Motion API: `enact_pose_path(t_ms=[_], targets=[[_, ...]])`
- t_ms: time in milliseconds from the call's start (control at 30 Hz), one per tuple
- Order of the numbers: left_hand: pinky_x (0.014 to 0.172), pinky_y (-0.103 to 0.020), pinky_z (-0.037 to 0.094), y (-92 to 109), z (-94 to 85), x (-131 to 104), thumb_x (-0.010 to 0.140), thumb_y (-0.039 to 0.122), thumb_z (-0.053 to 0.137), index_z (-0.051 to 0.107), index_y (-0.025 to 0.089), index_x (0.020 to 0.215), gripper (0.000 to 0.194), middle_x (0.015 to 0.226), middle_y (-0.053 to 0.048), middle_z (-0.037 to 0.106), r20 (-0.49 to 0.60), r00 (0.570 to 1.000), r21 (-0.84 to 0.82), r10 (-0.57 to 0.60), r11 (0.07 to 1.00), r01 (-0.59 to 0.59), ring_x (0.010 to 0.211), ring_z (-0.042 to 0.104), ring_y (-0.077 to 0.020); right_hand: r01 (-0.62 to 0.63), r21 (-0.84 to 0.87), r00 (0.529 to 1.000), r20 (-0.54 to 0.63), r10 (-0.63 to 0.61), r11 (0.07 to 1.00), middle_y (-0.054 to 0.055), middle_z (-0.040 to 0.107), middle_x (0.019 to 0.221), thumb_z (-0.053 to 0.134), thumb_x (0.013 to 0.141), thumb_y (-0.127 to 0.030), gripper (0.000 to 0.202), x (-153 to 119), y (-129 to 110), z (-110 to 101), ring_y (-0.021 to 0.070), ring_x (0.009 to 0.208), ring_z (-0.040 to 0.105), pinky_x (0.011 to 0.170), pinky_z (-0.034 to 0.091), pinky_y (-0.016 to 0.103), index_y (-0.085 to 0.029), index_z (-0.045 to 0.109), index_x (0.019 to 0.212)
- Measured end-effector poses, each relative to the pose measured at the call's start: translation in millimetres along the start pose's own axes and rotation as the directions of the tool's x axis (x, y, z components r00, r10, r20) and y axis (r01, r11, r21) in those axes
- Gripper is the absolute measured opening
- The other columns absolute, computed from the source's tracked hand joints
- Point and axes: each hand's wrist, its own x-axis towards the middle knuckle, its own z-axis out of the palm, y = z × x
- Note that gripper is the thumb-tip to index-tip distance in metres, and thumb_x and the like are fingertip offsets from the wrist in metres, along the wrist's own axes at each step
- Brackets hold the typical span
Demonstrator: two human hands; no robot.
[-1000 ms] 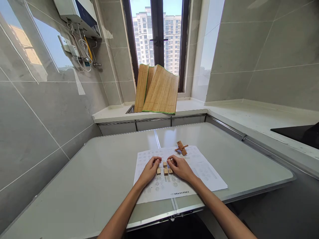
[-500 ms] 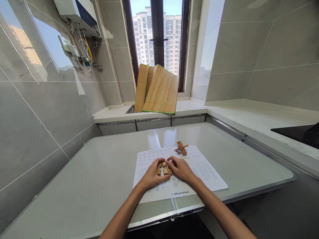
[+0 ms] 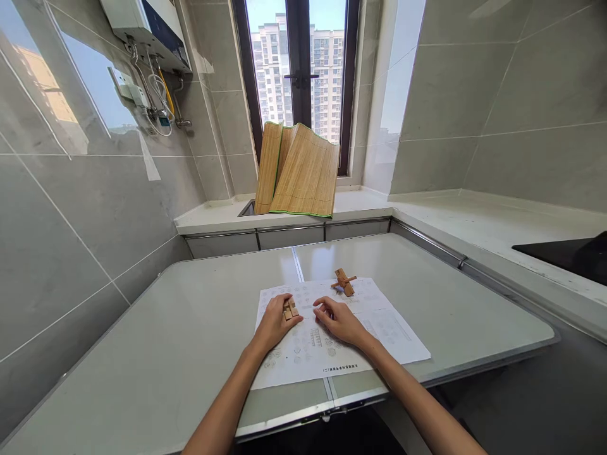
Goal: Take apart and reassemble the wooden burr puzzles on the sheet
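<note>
My left hand (image 3: pixel 275 321) is curled round a small cluster of notched wooden puzzle blocks (image 3: pixel 290 309), resting over the left part of a printed sheet (image 3: pixel 303 373). Part of the cluster hides behind the fingers. My right hand (image 3: pixel 340 319) lies on the middle of the sheet, its fingers bent and a little apart, with nothing visible in them. Beyond it, at the sheet's far edge, sits a brown interlocking wooden puzzle (image 3: pixel 343 282) with crossed bars sticking out. Small diagrams and a line of text are printed on the paper.
The sheet lies on a pale folding table (image 3: pixel 190 354) with a centre seam. Behind it runs a white ledge (image 3: pixel 365 201) bearing a folded bamboo mat (image 3: pixel 303 174) before the window. A black hob (image 3: pixel 569 256) is on the right counter; a water heater (image 3: pixel 147 31) hangs upper left.
My left hand has moved left with the wooden blocks, which are now packed closer together. My right hand has come off them and stays almost where it was.
</note>
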Motion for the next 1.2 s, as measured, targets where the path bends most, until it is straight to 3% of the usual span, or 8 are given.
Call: enact_pose_path(t_ms=[233, 400, 500, 567, 667, 733, 1200], targets=[[0.103, -0.050, 0.045, -35.0, -19.1, 9.4, 0.089, 0.045, 0.065, 0.054, 0.023, 0.130, 0.048, 0.128, -0.010, 0.064, -0.136, 0.988, 0.228, -0.072, 0.968, 0.103, 0.121, 0.055, -0.0331, 0.002, -0.020, 1.000, 0.006, -0.002, 1.000, 0.000, 0.074, 0.079, 0.052, 0.098, -0.041, 0.024, 0.5, 0.2, 0.7, 0.0186, 0.071, 0.063, 0.068, 0.045, 0.030, -0.024, 0.066, 0.105], [0.106, -0.049, 0.042, -14.1, -18.9, 3.3, 0.095, 0.031, 0.056, 0.052, 0.020, 0.131, 0.038, 0.138, -0.013, 0.056, -0.172, 0.974, 0.314, 0.147, 0.945, -0.087, 0.130, 0.048, -0.0312, 0.014, -0.026, 1.000, 0.002, -0.014, 1.000, 0.001, 0.074, 0.077, 0.052, 0.098, -0.039, 0.023, 1.0, -1.5, 0.6, 0.0184, 0.070, 0.064, 0.067, 0.045, 0.030, -0.022, 0.068, 0.097], [0.101, -0.042, 0.045, 9.1, -15.4, -1.6, 0.097, 0.020, 0.045, 0.056, 0.023, 0.122, 0.027, 0.128, -0.009, 0.061, -0.075, 0.963, 0.278, 0.260, 0.932, -0.230, 0.119, 0.056, -0.0252, 0.030, -0.025, 1.000, -0.001, -0.030, 0.999, 0.000, 0.074, 0.075, 0.052, 0.098, -0.037, 0.023, 1.6, -0.9, 0.9, 0.0183, 0.069, 0.064, 0.068, 0.046, 0.030, -0.022, 0.068, 0.094], [0.093, -0.036, 0.047, 20.8, -11.5, -4.9, 0.095, 0.012, 0.040, 0.060, 0.022, 0.106, 0.025, 0.111, -0.006, 0.066, 0.029, 0.952, 0.252, 0.304, 0.920, -0.301, 0.105, 0.061, -0.0213, 0.039, -0.028, 0.999, -0.002, -0.039, 0.999, 0.000, 0.074, 0.075, 0.052, 0.098, -0.037, 0.023, 1.8, -0.2, 1.4, 0.0180, 0.068, 0.064, 0.068, 0.045, 0.030, -0.022, 0.069, 0.091], [0.074, -0.028, 0.046, 29.6, -3.7, -10.0, 0.090, 0.007, 0.040, 0.059, 0.020, 0.082, 0.025, 0.086, -0.003, 0.066, 0.168, 0.941, 0.242, 0.293, 0.913, -0.327, 0.079, 0.061, -0.0171, 0.046, -0.032, 0.999, -0.005, -0.046, 0.998, 0.001, 0.074, 0.075, 0.052, 0.098, -0.037, 0.024, 1.8, 0.7, 2.3, 0.0180, 0.067, 0.064, 0.067, 0.046, 0.030, -0.022, 0.069, 0.089], [0.065, -0.026, 0.042, 31.3, 1.1, -12.9, 0.089, 0.007, 0.041, 0.056, 0.020, 0.075, 0.024, 0.077, -0.001, 0.065, 0.232, 0.932, 0.240, 0.277, 0.913, -0.331, 0.067, 0.057, -0.0151, 0.045, -0.035, 0.999, -0.009, -0.045, 0.998, 0.001, 0.075, 0.075, 0.052, 0.098, -0.037, 0.024, 1.6, 0.8, 2.5, 0.0184, 0.068, 0.065, 0.067, 0.046, 0.030, -0.022, 0.069, 0.089], [0.061, -0.025, 0.037, 37.6, 1.6, -15.9, 0.088, 0.006, 0.040, 0.057, 0.020, 0.073, 0.026, 0.070, 0.001, 0.065, 0.241, 0.939, 0.221, 0.246, 0.928, -0.299, 0.060, 0.056, -0.0131, 0.035, -0.032, 0.999, 0.002, -0.035, 0.999, 0.001, 0.074, 0.075, 0.052, 0.098, -0.038, 0.025, 0.4, -1.6, 0.7, 0.0188, 0.068, 0.066, 0.069, 0.048, 0.030, -0.023, 0.069, 0.089]])
